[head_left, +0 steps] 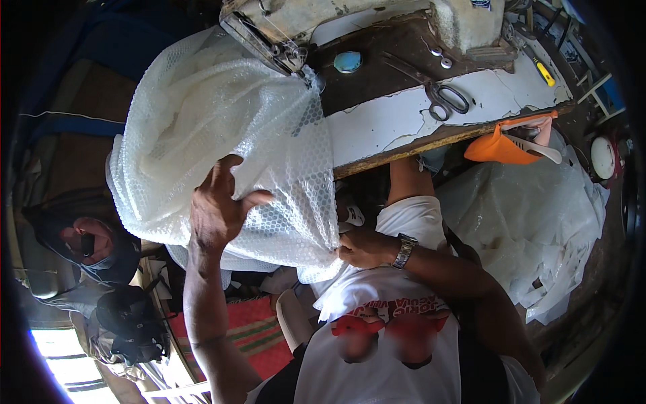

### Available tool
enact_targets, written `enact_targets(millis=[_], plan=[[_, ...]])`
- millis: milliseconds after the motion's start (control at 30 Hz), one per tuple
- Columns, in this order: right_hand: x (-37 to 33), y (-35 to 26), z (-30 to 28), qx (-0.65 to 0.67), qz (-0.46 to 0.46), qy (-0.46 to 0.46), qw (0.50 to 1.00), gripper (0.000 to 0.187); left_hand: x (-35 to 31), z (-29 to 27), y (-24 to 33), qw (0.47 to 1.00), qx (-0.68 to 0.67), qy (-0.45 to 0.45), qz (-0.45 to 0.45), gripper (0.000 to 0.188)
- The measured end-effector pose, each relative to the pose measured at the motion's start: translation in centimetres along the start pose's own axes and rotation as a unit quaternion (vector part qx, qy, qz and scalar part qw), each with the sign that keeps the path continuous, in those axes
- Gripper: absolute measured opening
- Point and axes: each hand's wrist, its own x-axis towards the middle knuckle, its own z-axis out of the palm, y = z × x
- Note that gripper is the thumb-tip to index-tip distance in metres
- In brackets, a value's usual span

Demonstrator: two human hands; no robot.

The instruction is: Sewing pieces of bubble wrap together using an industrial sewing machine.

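A large bunched sheet of clear bubble wrap (182, 135) spreads over the left end of the sewing table, its far edge running beneath the head of an old sewing machine (289, 20). On its near side lies my left hand (219, 202), thumb and fingers apart over the plastic. My right hand (367, 248), with a metal watch on the wrist, pinches the wrap's near right edge close to my lap. Whether the machine's needle is down in the wrap I cannot make out.
On the table lie scissors (441, 94), a blue round lump (348, 62), small white bobbins (445, 63) and a yellow cutter (544, 72). An orange pouch (501, 148) hangs at the front edge. More clear plastic sheeting (531, 229) heaps at right; dark bags (131, 323) stand at left.
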Motion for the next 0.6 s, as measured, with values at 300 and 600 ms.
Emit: enact_targets(millis=[300,600], plan=[[-0.3,-0.7,0.0,-0.063,-0.102,0.009,0.993,0.033,2.9,-3.3,6.0,0.972,0.172,-0.113,0.113,0.024],[-0.6,-0.8,-0.3,-0.125,-0.094,-0.017,0.988,0.032,3.9,2.1,6.0,0.953,-0.129,-0.113,0.249,0.017]])
